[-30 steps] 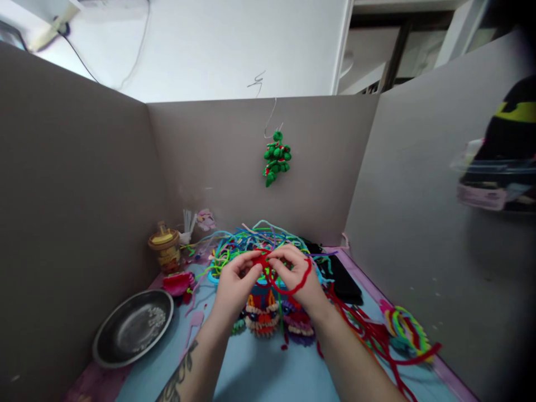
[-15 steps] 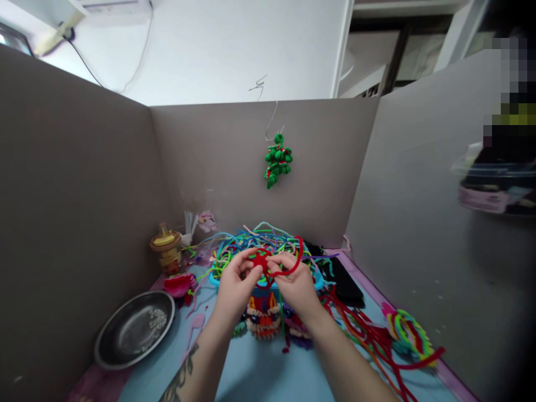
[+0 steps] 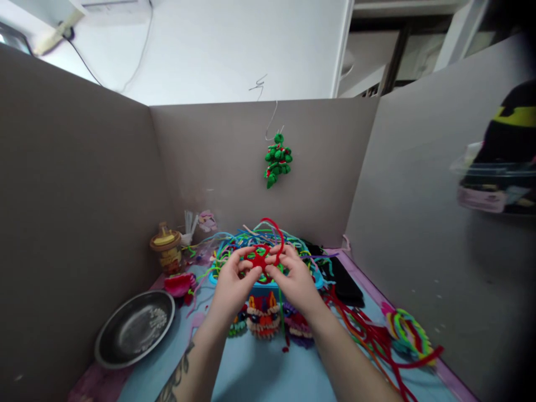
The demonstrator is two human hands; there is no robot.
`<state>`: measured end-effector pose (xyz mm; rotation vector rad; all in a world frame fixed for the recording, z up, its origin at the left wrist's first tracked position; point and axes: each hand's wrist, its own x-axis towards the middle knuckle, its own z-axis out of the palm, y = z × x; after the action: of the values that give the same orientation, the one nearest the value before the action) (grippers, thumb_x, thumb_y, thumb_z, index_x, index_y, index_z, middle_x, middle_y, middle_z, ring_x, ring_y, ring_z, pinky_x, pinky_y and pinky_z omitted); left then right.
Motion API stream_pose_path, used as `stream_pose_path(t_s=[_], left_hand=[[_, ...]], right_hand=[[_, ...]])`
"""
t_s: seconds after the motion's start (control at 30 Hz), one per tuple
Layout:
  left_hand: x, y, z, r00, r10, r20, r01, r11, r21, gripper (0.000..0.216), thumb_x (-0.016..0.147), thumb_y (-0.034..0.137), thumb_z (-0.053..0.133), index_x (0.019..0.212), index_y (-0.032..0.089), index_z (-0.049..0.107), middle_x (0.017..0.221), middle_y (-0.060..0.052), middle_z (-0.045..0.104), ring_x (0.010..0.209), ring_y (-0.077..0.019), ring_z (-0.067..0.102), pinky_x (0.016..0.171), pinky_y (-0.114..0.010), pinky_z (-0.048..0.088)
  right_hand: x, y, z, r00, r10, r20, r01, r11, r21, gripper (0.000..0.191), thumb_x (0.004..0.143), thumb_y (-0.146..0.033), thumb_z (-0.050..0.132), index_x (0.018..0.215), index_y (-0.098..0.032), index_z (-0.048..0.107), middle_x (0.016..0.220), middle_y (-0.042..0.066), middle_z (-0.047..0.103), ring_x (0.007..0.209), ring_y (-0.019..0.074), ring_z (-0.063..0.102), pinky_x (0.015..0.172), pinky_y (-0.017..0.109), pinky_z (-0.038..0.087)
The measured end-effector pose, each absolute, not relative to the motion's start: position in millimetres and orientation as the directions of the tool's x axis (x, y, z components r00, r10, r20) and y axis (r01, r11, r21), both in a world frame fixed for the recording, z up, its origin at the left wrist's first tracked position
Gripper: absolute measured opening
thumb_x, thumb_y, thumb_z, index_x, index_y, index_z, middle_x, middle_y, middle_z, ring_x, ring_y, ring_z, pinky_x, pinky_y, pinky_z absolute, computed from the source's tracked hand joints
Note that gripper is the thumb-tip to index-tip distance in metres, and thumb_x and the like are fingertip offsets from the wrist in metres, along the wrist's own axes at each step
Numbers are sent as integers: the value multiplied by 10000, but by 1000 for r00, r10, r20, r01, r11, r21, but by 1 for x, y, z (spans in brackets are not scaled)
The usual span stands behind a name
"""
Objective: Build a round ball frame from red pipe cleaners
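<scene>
My left hand and my right hand meet above the blue tabletop, both pinching a red pipe cleaner that is wound into a small coil between the fingertips. Its free end arcs up and over the right fingers. Just behind the hands lies a tangled heap of coloured pipe cleaners. Below the hands stand small finished pipe-cleaner figures, an orange one and a purple one.
A metal bowl with small beads sits front left, a yellow-lidded jar behind it. Red strands and a multicoloured coil lie right; a dark flat object too. A green ornament hangs on the grey partition.
The loose red end swung from the right side of my right hand up and over the top of the fingers. Both hands rose slightly and stayed together.
</scene>
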<state>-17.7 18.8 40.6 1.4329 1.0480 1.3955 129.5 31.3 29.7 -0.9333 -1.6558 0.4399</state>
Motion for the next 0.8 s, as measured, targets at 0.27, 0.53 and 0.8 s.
stream_pose_path(t_s=[0.27, 0.53, 0.8], left_hand=[[-13, 19, 35, -81, 863, 499, 296, -457, 838, 310, 717, 206, 623, 1026, 185, 597, 732, 2, 613, 672, -154, 576, 612, -249, 424], [-16, 19, 40, -49, 921, 388, 158, -376, 913, 336, 703, 229, 646, 1029, 165, 591, 690, 12, 592, 641, -146, 559, 609, -248, 421], [-19, 26, 34, -105, 926, 364, 45, -361, 931, 383, 696, 285, 684, 1039, 153, 574, 650, 38, 528, 606, -127, 509, 571, -229, 388]], right_hand=[[125, 34, 25, -80, 721, 689, 488, 631, -603, 97, 769, -135, 551, 696, -194, 576, 980, 78, 528, 986, 249, 476, 886, 424, 386], [128, 35, 25, -67, 733, 677, 483, 618, -620, 98, 780, -190, 575, 692, -198, 618, 1036, 76, 523, 1038, 254, 460, 928, 441, 364], [126, 33, 26, -4, 712, 702, 391, 647, -654, 100, 782, -238, 632, 693, -201, 659, 879, 49, 519, 876, 205, 526, 813, 355, 430]])
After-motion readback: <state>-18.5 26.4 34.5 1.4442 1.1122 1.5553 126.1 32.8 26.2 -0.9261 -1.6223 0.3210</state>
